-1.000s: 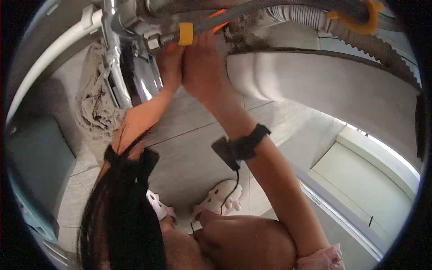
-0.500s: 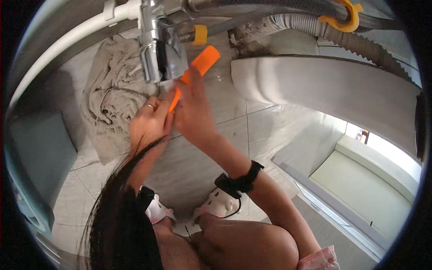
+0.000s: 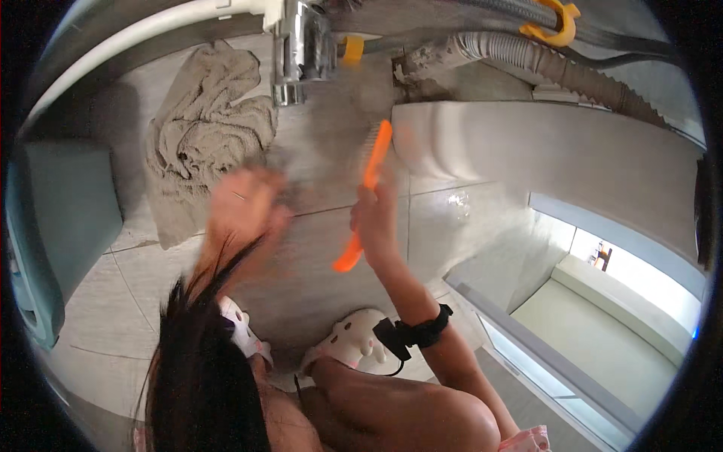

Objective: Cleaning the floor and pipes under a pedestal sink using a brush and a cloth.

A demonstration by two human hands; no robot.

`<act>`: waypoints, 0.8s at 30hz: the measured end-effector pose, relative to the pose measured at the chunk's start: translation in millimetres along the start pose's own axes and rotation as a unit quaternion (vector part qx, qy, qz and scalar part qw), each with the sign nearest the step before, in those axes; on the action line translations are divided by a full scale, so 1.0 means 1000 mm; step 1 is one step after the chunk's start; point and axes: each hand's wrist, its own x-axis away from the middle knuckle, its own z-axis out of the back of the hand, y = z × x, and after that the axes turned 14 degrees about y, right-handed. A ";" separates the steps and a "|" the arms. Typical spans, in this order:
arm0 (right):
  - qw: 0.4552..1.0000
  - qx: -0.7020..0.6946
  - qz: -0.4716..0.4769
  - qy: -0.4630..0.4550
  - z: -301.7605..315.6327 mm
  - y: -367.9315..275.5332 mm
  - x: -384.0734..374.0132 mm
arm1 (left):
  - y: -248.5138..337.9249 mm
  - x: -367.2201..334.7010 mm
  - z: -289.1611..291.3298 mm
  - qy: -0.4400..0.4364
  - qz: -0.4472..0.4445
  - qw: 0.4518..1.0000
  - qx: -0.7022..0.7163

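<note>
My right hand [image 3: 376, 222] is wrapped round the handle of a long, slim orange brush [image 3: 375, 162]. Its head points away from me, and thin pale bristles show on its left side. The handle's end sticks out below my hand. My left hand [image 3: 245, 207], with a ring on a finger, is smeared by motion and hovers near the lower edge of a crumpled grey-brown towel [image 3: 215, 143] on the tiled floor. Whether it holds anything is not visible. Beyond both hands hangs a shiny chrome pipe fitting [image 3: 305, 53], apart from the brush.
A white pipe [image 3: 151, 38] runs to the chrome fitting. A yellow collar [image 3: 352, 50], a grey corrugated hose [image 3: 557, 68] and a yellow clip [image 3: 553, 26] are at the back. A pale curved panel [image 3: 542, 151] stands at right, a blue-green plastic piece [image 3: 68, 218] at left.
My hands have drawn apart. The right one has carried the brush right and toward me, away from the chrome fitting. The left has shifted slightly toward me. The whole view has shifted a little.
</note>
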 end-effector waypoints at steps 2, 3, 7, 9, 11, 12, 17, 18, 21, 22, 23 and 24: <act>0.997 0.040 0.063 0.020 0.002 0.011 0.001 | -0.024 0.001 0.028 -0.012 0.047 0.995 -0.093; 0.997 0.041 0.060 0.023 0.009 0.014 0.003 | -0.033 0.003 0.026 -0.009 -0.007 0.986 -0.166; 1.000 -0.006 0.026 -0.003 0.033 0.017 0.016 | -0.046 -0.018 -0.003 -0.006 -0.062 0.984 -0.166; 0.999 0.007 0.050 -0.014 0.037 0.019 0.023 | -0.051 -0.040 -0.011 -0.034 -0.077 0.991 -0.107; 0.998 0.041 0.028 -0.040 0.038 0.012 0.029 | -0.050 -0.066 -0.019 -0.059 -0.087 0.993 -0.051; 0.998 0.043 0.027 -0.038 0.041 0.016 0.029 | -0.046 -0.079 -0.030 -0.100 -0.144 0.984 -0.019; 1.000 0.013 0.014 -0.004 0.048 0.015 0.027 | -0.024 -0.104 -0.062 -0.210 -0.279 0.937 0.007; 1.000 0.013 0.013 -0.004 0.050 0.020 0.026 | -0.026 -0.104 -0.069 -0.164 -0.312 0.936 0.005; 0.999 0.017 0.026 0.017 0.055 0.035 0.022 | -0.023 -0.122 -0.091 -0.057 -0.334 0.941 -0.019; 0.999 0.026 0.033 0.011 0.054 0.038 0.021 | -0.023 -0.130 -0.098 -0.001 -0.316 0.948 -0.047; 0.999 0.036 0.041 0.004 0.052 0.040 0.022 | -0.022 -0.138 -0.106 -0.003 -0.316 0.948 -0.048; 0.998 0.041 0.044 0.007 0.052 0.032 0.019 | -0.018 -0.154 -0.116 -0.001 -0.221 0.973 -0.071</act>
